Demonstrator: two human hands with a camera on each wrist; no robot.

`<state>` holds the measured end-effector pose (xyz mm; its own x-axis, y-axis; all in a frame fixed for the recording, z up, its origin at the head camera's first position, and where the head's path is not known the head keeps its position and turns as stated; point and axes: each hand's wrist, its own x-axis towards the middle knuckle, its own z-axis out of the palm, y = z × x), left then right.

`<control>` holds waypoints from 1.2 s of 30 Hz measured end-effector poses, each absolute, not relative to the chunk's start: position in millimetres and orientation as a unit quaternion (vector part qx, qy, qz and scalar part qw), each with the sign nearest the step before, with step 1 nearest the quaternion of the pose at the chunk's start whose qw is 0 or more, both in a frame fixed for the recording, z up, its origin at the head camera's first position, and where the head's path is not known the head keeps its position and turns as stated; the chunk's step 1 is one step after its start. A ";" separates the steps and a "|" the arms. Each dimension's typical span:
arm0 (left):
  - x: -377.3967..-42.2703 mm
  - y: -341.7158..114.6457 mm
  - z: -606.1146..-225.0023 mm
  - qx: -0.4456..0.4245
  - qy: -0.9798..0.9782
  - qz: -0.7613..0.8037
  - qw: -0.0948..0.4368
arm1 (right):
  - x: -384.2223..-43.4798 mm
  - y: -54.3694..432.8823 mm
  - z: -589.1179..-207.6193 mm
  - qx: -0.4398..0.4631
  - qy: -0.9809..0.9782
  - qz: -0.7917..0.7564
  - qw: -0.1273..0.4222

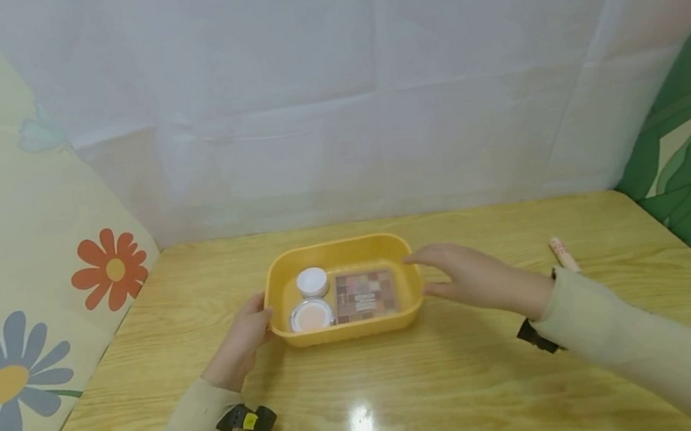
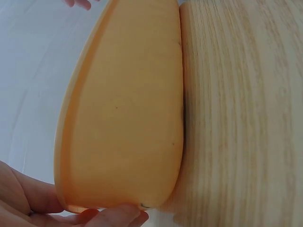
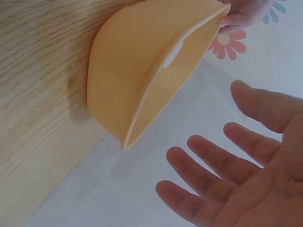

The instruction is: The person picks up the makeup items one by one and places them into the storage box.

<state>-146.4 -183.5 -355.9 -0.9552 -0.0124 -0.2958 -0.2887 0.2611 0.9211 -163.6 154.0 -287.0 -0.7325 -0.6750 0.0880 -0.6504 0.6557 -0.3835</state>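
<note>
Right hand (image 3: pixel 253 191) near basket (image 3: pixel 125 64), gap seemingly wrist-view only

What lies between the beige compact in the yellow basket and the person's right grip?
The checkered palette, then the wall of the yellow basket, lie between the beige compact and the right grip, as the head view shows.

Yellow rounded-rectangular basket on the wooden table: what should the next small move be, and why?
Probably the bare right hand should close onto the right end of the yellow rounded-rectangular basket. The bare left hand grips the opposite end, while the right wrist view shows the right hand's fingers spread, clear of the wall. Support at both ends would likely steady it.
</note>
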 end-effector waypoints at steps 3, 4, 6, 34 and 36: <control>-146.5 -183.7 -356.6 -0.096 0.785 0.600 0.116 | -163.1 156.2 -288.4 -0.370 0.907 -0.202 0.022; -146.3 -183.7 -356.7 -0.095 0.786 0.600 0.116 | -162.9 156.8 -288.8 -0.372 0.906 -0.202 0.020; -145.9 -183.6 -356.9 -0.094 0.787 0.599 0.115 | -163.1 158.1 -290.1 -0.372 0.905 -0.204 0.017; -145.9 -183.0 -357.8 -0.099 0.786 0.601 0.106 | -154.3 178.8 -298.4 -0.327 0.919 -0.216 0.037; -145.6 -183.1 -357.4 -0.099 0.785 0.602 0.107 | -153.8 180.5 -298.7 -0.323 0.920 -0.217 0.040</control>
<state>-145.6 -183.1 -357.4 -0.9576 -0.0259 -0.2869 -0.2838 0.2562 0.9240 -153.8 180.5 -298.7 -0.7878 -0.6123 0.0667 -0.5778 0.6972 -0.4243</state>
